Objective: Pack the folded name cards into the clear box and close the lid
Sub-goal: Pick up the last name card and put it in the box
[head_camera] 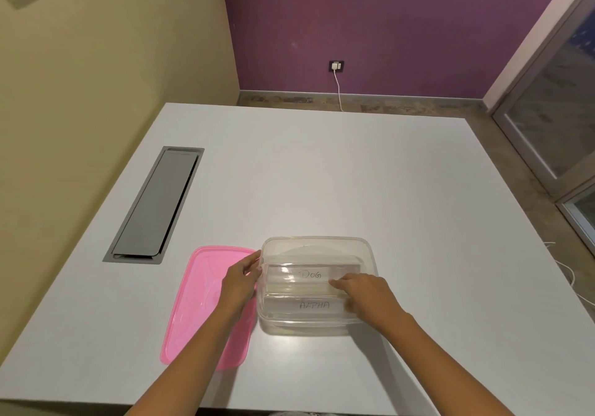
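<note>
Two name cards (310, 274) stood in the clear box (315, 238). The left grip (241, 275) clasped its left wall; the right grip (367, 296) lay flat on one.

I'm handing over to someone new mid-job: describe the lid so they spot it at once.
On the white table, find the clear box near the front edge. Directly to its left lies the lid, flat, partly under the left hand. It is the only pink thing, unlike the grey hatch farther back.
</note>
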Motion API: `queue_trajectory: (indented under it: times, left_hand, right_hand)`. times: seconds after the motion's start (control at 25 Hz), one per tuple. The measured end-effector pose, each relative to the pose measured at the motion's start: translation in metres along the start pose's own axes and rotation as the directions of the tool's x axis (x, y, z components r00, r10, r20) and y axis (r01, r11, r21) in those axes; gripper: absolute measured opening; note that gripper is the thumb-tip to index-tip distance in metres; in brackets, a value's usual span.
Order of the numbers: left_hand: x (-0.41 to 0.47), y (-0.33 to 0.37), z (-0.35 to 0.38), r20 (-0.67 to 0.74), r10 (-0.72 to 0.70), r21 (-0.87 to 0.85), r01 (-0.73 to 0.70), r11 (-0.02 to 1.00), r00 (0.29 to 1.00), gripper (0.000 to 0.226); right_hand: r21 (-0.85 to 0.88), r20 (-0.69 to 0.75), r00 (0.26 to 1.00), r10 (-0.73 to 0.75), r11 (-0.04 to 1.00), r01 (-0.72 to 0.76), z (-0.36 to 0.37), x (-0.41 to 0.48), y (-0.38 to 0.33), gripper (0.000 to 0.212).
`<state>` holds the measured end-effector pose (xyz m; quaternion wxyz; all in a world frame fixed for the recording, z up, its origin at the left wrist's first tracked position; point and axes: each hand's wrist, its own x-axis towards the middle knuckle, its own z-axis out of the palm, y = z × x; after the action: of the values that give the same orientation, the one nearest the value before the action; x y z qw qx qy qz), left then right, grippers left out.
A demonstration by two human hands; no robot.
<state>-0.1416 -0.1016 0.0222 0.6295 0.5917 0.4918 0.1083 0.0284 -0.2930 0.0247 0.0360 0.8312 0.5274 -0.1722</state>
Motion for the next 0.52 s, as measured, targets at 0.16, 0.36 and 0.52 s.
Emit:
queue_trajectory:
  times: [0.16,0.36,0.52]
  left_hand:
    - [0.0,-0.003,0.002,-0.021,0.023,0.016,-0.023,1.0,1.0,0.039]
    - [-0.003,-0.003,-0.001,-0.064,0.078,0.13,-0.07,0.989,0.995,0.037]
    - [-0.019,-0.014,-0.001,-0.169,0.241,0.263,-0.192,0.946,0.956,0.027]
  right_hand:
    - [0.001,-0.006,1.0,-0.015,1.0,0.015,0.002,0.001,0.001,0.065]
    - [0.051,-0.021,1.0,-0.004,0.999,0.005,0.0,-0.003,-0.001,0.057]
    - [0.148,-0.288,0.957,0.046,0.989,-0.003,-0.003,-0.021,-0.012,0.036]
